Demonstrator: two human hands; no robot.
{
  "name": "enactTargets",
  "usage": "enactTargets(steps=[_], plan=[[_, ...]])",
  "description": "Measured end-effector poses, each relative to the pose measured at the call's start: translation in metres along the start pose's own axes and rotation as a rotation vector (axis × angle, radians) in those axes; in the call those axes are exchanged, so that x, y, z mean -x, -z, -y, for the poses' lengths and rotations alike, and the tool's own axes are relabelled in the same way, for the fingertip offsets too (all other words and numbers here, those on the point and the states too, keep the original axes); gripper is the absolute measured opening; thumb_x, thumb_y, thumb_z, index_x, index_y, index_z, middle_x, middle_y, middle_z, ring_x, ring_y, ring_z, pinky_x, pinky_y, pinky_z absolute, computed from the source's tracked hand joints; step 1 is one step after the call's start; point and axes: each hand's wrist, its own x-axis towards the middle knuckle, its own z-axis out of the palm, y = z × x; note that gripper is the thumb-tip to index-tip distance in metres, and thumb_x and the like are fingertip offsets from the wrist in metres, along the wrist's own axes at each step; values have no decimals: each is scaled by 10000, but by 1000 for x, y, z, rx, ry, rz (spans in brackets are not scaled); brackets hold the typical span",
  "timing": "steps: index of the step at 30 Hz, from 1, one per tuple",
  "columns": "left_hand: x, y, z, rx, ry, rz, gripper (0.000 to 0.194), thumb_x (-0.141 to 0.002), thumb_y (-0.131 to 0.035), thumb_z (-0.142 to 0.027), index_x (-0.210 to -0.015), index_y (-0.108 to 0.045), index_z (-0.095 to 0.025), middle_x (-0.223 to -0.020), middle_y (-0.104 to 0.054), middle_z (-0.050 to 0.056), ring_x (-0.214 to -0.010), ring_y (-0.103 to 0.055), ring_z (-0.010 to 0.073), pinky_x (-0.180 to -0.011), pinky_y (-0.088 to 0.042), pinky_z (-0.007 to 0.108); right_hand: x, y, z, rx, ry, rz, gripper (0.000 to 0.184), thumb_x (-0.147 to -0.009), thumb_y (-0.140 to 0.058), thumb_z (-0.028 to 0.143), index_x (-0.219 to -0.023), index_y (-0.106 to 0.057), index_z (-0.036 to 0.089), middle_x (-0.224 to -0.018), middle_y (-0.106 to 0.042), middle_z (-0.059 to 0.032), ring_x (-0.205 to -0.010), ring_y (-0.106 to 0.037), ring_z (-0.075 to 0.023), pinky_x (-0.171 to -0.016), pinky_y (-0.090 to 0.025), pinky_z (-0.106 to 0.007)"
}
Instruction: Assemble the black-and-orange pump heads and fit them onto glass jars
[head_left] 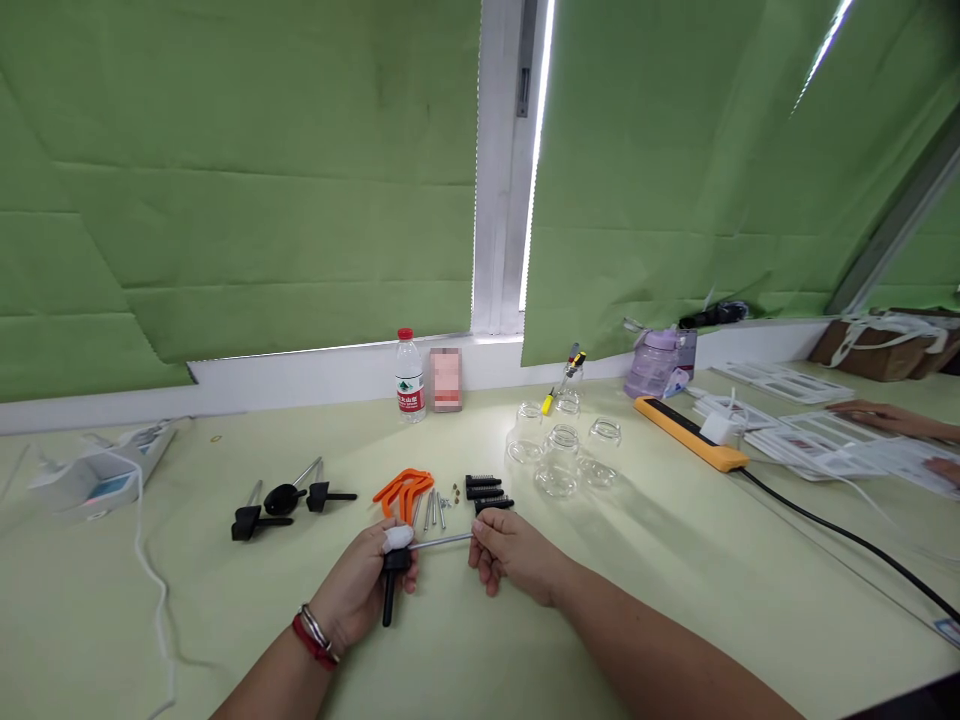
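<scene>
My left hand (366,580), its thumb wrapped in white, closes on a black plastic cap with a side handle (395,565). A thin metal rod (442,541) runs from that cap to the right. At the rod's far end my right hand (514,548) is closed in a pinch. Just beyond the hands lie orange plastic handles (405,488), several long screws (435,510), tiny brownish pieces (456,493) and black ridged parts with springs (484,487). To the left rest similar black caps with rods (251,522), one beside a round black piece (283,498).
Several clear glass jars (559,465) stand right of centre, a yellow-tipped screwdriver (548,402) among them. Behind are a water bottle (409,380) and a purple jug (652,365). An orange power strip (690,432) trails a black cable. Another person's hand (862,410) rests on papers.
</scene>
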Motion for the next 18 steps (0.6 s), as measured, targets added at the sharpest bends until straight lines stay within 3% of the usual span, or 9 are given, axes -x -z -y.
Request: enactTargets(steps=[10, 18], plan=[[0, -2, -1, 19, 5, -27, 144, -673, -663, -246, -691, -533, -185, -577, -552, -9, -481, -542, 132, -445, -449, 251, -1, 1, 2, -71, -17, 15, 362, -764, -585, 511, -820, -429, 189, -661, -578, 18, -468, -507, -91, -409, -443, -239], [0, -2, -1, 17, 5, -23, 151, -680, -664, -264, -699, -536, -186, -584, -558, -6, -486, -539, 131, -453, -448, 252, 0, 0, 3, -35, -14, 2, 376, -781, -549, 540, -756, -438, 182, -687, -583, -1, -481, -518, -92, -414, -447, -243]])
